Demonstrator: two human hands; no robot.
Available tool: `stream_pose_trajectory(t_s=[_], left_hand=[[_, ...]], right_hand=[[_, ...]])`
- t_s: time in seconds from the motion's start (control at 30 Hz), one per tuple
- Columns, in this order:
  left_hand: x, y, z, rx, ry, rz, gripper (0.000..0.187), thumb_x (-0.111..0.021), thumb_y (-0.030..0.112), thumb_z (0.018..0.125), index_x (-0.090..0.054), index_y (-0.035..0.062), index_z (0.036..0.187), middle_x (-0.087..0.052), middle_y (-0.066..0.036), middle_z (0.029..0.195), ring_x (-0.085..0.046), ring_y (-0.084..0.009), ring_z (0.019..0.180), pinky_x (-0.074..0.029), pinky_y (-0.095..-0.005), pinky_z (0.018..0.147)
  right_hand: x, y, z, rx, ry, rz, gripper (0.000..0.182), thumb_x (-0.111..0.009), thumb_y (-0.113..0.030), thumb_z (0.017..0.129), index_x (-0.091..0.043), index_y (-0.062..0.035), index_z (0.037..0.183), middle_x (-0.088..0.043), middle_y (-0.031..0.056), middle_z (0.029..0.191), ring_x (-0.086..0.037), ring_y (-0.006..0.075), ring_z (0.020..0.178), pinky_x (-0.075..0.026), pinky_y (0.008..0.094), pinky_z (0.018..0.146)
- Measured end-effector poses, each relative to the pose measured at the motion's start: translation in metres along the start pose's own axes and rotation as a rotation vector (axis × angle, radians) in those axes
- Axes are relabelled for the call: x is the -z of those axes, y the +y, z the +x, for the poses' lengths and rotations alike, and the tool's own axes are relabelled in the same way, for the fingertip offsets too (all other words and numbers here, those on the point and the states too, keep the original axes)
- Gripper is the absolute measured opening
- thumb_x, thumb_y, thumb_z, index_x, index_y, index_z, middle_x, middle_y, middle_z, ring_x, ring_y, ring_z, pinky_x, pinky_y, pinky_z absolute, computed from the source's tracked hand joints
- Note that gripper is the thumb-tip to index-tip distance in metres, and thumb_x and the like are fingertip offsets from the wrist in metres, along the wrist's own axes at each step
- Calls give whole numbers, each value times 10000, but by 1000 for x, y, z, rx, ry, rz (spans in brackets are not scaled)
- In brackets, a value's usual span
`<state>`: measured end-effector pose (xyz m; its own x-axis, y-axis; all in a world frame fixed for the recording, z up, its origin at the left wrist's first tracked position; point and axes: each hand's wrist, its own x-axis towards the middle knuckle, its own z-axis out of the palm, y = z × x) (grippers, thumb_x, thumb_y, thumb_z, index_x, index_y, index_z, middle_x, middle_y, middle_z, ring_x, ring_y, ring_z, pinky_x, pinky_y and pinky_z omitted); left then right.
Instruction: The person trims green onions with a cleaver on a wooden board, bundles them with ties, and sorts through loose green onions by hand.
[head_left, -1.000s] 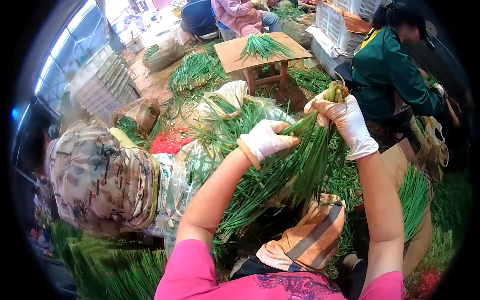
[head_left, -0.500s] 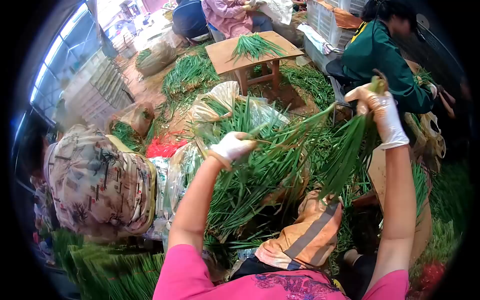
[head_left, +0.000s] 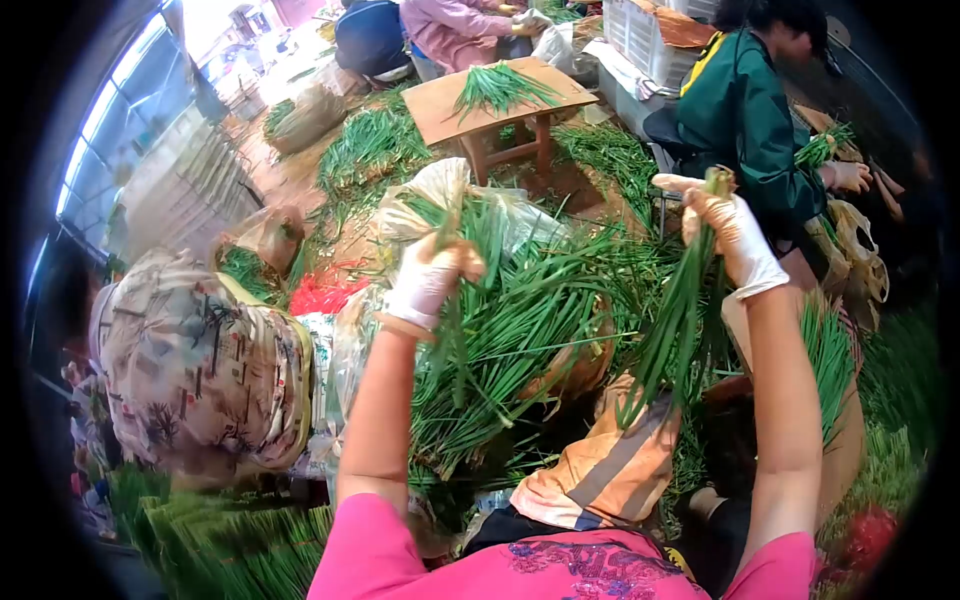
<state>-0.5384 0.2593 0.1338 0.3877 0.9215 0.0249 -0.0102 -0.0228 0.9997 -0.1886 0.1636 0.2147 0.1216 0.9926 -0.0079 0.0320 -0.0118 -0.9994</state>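
Observation:
My right hand point(head_left: 732, 228), in a white glove, grips a bunch of long green chives point(head_left: 676, 318). Their pale stalk ends stick up above the fist and the leaves hang down; its index finger points out to the left. In my left hand point(head_left: 428, 278), also gloved, are a few chives point(head_left: 456, 335) dangling below the closed fingers, slightly blurred. Between and below both hands lies a big heap of loose chives point(head_left: 540, 325), partly over a clear plastic bag point(head_left: 440, 190). An orange cloth with a grey stripe point(head_left: 605, 460) covers my lap.
A small wooden table point(head_left: 440, 110) with chives on it stands ahead. A person in green point(head_left: 750, 120) sits at right; a person in a patterned top point(head_left: 200, 370) is at left. White crates point(head_left: 640, 50) are stacked behind. Red strings point(head_left: 325, 290) lie left of the heap.
My left hand has moved left and up, away from the bunch, its strands now hanging down. My right hand has shifted slightly left and lower, still gripping its bunch.

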Motion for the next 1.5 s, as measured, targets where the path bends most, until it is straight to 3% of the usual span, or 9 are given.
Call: stream_pose_trajectory(t_s=[0.3,0.53,0.7,0.97,1.0,1.07,1.27,1.33,1.5], left_hand=[[-135,-2,-2,-590,83,488,303,-717,60,736,-588,25,1008,-636,-32,855,-595,-114,727,-488,-261,664],[-32,-18,17,-407,93,-984,149,-652,223,833,-602,89,876,-543,26,624,-467,-47,459,-348,-166,364],[-101,32,-21,-37,75,-214,253,-666,86,791,-603,20,1027,-494,55,604,-400,-21,459,-290,-167,398],[-108,-5,7,-783,247,373,87,-607,127,815,-647,52,797,-635,-65,694,-559,-156,543,-463,-261,518],[-95,25,-6,-222,247,-334,92,-582,125,850,-632,60,808,-590,-4,628,-460,-75,452,-378,-189,415],[-43,15,14,-335,212,-860,185,-569,201,890,-627,27,872,-439,56,535,-378,-47,420,-298,-205,368],[-120,17,-16,-228,-96,240,241,-665,66,781,-651,41,1020,-646,-26,762,-543,-93,630,-472,-266,580],[-104,7,6,-583,161,236,168,-660,79,800,-644,29,959,-629,-19,713,-551,-101,594,-470,-247,562],[-19,7,26,-145,427,-183,165,-621,226,869,-573,72,832,-486,29,566,-386,-62,405,-301,-209,353]], right_hand=[[-93,51,20,5,2,245,465,-673,-45,789,-510,-48,1225,-600,19,888,-568,94,761,-487,244,703],[-67,57,4,-13,-65,87,636,-715,-5,710,-457,-47,1289,-560,-3,878,-534,73,736,-456,218,706],[-81,70,8,-1,-54,115,680,-704,34,695,-428,-42,1313,-565,23,1018,-546,81,721,-470,229,720],[-90,81,-6,155,-87,-388,695,-653,-80,750,-353,-144,1373,-614,170,1052,-597,295,929,-468,338,797],[-88,77,-10,200,-62,-546,757,-689,-58,701,-351,-153,1372,-622,194,1040,-600,322,946,-465,344,814],[-82,78,-18,204,-9,-627,715,-672,-52,715,-374,-151,1358,-624,183,1047,-601,323,959,-467,352,820],[-95,81,-19,122,-106,-556,255,-659,-198,773,-642,-55,984,-673,122,839,-630,286,815,-478,360,747],[-77,54,-29,181,-162,-194,265,-669,-256,783,-655,-50,949,-660,52,787,-614,176,745,-476,335,708],[87,-59,-80,258,541,35,236,-625,-256,847,-624,-65,985,-626,20,835,-608,92,738,-485,222,599]])
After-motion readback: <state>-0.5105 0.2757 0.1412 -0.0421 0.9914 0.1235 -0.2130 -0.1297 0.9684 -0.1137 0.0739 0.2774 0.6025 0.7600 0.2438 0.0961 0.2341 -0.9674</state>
